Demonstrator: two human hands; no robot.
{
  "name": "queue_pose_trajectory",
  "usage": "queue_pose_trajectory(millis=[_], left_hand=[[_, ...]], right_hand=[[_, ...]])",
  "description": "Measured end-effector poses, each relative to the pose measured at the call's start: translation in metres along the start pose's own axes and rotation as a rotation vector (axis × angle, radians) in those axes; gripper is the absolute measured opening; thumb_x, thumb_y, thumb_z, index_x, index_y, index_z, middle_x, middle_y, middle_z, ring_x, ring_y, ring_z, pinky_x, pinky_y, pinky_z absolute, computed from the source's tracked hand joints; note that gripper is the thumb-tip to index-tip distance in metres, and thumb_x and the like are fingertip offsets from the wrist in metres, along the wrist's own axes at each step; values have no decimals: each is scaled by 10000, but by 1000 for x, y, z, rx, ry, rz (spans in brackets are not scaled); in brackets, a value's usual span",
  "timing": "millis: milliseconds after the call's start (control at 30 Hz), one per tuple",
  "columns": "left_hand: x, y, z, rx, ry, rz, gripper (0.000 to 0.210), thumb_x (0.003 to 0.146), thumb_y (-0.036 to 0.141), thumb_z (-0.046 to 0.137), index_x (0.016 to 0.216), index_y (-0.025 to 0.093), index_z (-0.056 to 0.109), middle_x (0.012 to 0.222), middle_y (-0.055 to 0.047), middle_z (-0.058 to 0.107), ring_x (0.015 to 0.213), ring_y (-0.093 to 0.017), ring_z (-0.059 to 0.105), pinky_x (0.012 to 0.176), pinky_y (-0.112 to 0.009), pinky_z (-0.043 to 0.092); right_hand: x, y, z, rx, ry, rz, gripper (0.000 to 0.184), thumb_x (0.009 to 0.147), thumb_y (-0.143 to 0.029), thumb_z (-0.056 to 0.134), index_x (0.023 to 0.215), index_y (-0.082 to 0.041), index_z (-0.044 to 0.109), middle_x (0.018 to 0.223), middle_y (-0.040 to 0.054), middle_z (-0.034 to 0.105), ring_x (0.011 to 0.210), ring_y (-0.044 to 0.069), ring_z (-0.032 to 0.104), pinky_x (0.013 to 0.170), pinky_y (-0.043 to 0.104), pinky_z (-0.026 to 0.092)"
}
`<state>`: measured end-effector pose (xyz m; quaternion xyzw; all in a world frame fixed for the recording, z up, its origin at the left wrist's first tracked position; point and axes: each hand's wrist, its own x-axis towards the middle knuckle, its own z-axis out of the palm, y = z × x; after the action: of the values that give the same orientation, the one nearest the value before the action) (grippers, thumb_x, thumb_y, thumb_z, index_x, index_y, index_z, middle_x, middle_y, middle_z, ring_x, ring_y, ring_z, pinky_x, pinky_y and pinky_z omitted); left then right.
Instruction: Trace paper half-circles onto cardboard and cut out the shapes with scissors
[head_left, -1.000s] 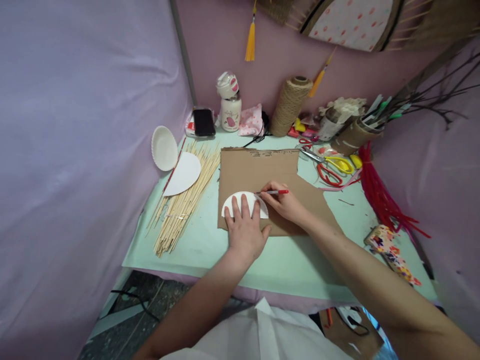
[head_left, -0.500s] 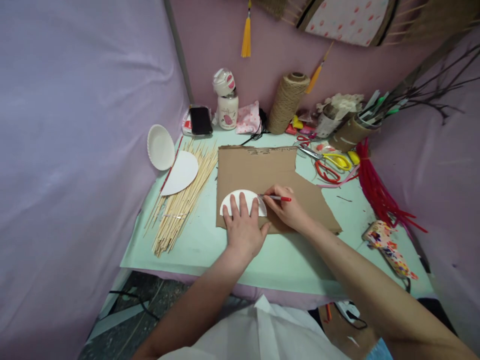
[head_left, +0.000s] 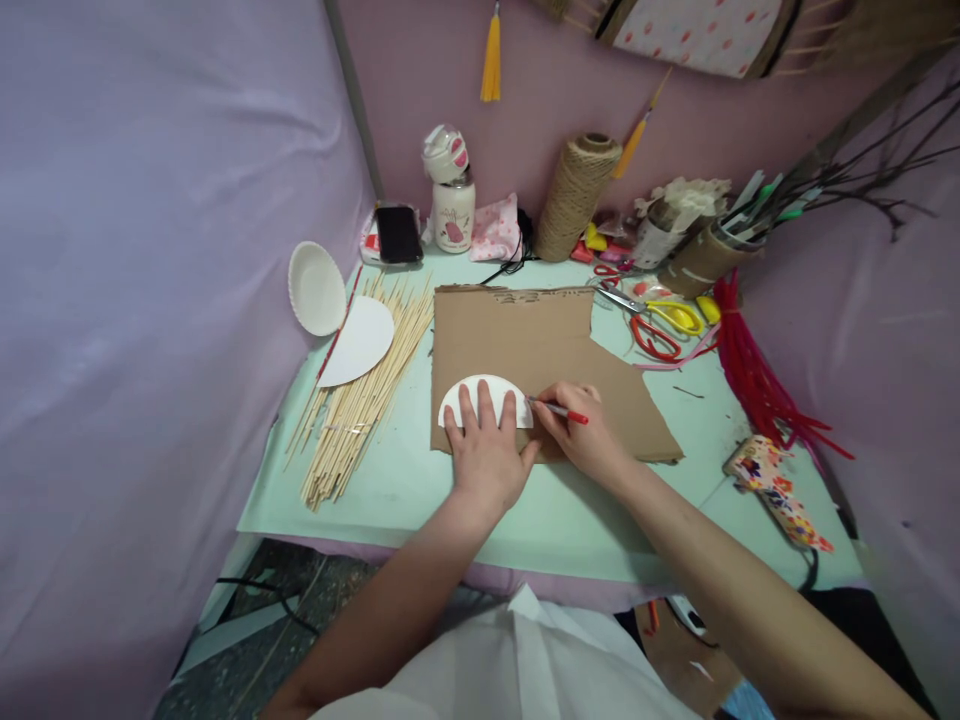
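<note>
A white half-round paper piece [head_left: 491,388] lies on a brown cardboard sheet [head_left: 517,330], close to its front left edge. My left hand [head_left: 487,455] presses flat on the paper with its fingers spread. Pinched in my right hand [head_left: 581,430] is a pen with a red end [head_left: 567,412], its tip at the right side of the curved edge. Any line drawn there is too small to make out. Left of the cardboard, a second white half-round piece [head_left: 360,345] rests on a bundle of thin wooden sticks [head_left: 349,440].
Along the back stand a white bottle [head_left: 454,215], a twine spool [head_left: 577,200] and a cardboard tube [head_left: 705,260] holding pens and twigs. Scissors [head_left: 652,320] lie right of the cardboard, near red strips [head_left: 750,370] and a patterned glue gun [head_left: 780,490]. A white bowl [head_left: 316,290] leans at the left.
My right hand and the pen have slid slightly right and down along the curved edge of the paper. My left hand stays in place on the paper.
</note>
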<state>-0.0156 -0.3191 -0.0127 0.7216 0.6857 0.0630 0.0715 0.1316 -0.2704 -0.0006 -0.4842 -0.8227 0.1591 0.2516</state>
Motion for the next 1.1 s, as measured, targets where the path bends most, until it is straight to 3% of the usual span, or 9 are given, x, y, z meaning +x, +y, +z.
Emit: queue_pose_trajectory(millis=[567, 1100], left_hand=[[0, 0, 2, -5, 39, 5, 687, 843, 572, 409, 1431, 224, 334, 1537, -150, 217, 1411, -376, 93, 1100, -587, 87], [0, 0, -3, -12, -27, -7, 669, 848, 499, 436, 1444, 228, 297, 1551, -143, 174, 1414, -377, 71, 1096, -595, 74]], right_hand=[[-28, -16, 2, -172, 63, -72, 168, 941, -260, 443, 787, -209, 485, 694, 10, 624, 660, 170, 555, 775, 336, 345], [-35, -27, -2, -98, 21, -11, 179, 929, -244, 433, 760, -220, 488, 684, 8, 621, 652, 170, 550, 787, 344, 351]])
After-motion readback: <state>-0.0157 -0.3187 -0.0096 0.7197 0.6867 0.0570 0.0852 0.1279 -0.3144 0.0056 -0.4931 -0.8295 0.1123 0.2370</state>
